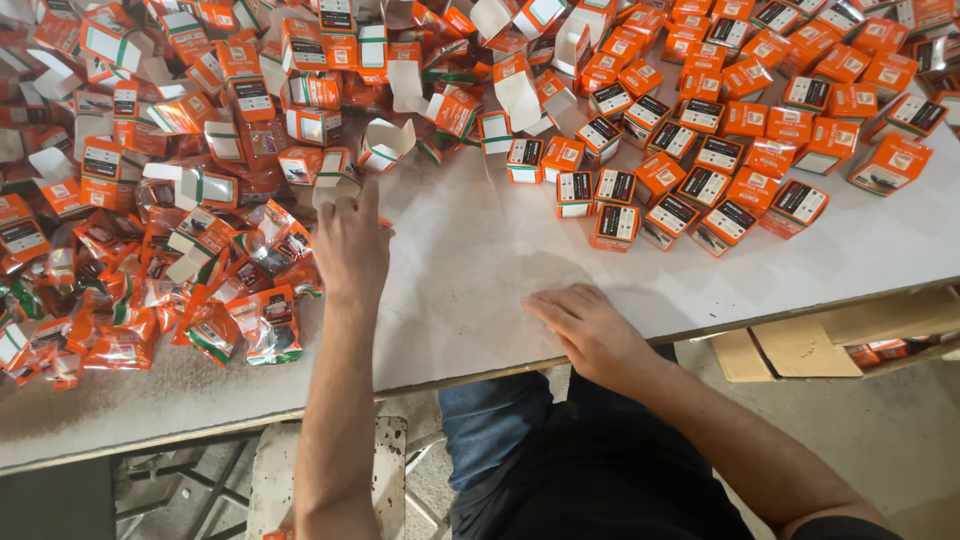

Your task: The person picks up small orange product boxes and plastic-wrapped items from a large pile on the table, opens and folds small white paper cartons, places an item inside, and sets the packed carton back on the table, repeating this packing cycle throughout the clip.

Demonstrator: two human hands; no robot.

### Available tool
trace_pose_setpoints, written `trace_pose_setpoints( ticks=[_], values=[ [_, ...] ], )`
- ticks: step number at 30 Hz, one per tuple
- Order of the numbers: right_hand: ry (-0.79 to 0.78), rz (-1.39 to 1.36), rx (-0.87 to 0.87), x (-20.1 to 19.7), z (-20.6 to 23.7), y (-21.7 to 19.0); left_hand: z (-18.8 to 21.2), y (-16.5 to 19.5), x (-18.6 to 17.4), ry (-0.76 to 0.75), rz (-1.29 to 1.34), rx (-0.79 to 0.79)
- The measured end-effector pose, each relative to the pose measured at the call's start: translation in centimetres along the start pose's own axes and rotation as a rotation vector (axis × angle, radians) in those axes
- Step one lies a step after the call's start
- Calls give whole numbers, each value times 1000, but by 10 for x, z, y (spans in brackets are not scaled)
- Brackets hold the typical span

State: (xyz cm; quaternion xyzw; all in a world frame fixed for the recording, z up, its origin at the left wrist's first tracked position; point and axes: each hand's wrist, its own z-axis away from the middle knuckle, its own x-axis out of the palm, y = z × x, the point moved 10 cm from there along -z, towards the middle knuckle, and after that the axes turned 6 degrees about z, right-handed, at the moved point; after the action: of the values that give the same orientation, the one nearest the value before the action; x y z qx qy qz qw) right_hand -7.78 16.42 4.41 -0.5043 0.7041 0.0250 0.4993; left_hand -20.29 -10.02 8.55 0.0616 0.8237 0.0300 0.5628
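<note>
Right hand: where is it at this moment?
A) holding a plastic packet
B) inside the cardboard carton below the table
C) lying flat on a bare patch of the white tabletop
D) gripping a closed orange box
C: the right hand lies palm down on the bare white tabletop near its front edge, with nothing in its grip.

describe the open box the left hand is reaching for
The open box is a small carton of orange and white card with a green stripe, its flap standing open. It sits on the white table at the edge of the unfilled boxes. The left hand has its fingertips at it; whether they grip it cannot be told.
</note>
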Motion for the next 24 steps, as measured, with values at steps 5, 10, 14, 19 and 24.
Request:
trace_pose_setpoints(
  ticks=[5,10,14,19,24],
  values=[
    [32,-57,90,5,17,20,76,48,-39,147,680,79],
    [145,-333,426,2,38,52,142,98,-7,54,868,83],
    [208,-282,136,-15,16,9,160,122,-14,306,725,94],
    [134,-111,109,-14,-17,-17,163,139,-25,226,624,271],
    [47,105,4,-15,-20,-21,170,127,-28,19,669,457]
  ],
)
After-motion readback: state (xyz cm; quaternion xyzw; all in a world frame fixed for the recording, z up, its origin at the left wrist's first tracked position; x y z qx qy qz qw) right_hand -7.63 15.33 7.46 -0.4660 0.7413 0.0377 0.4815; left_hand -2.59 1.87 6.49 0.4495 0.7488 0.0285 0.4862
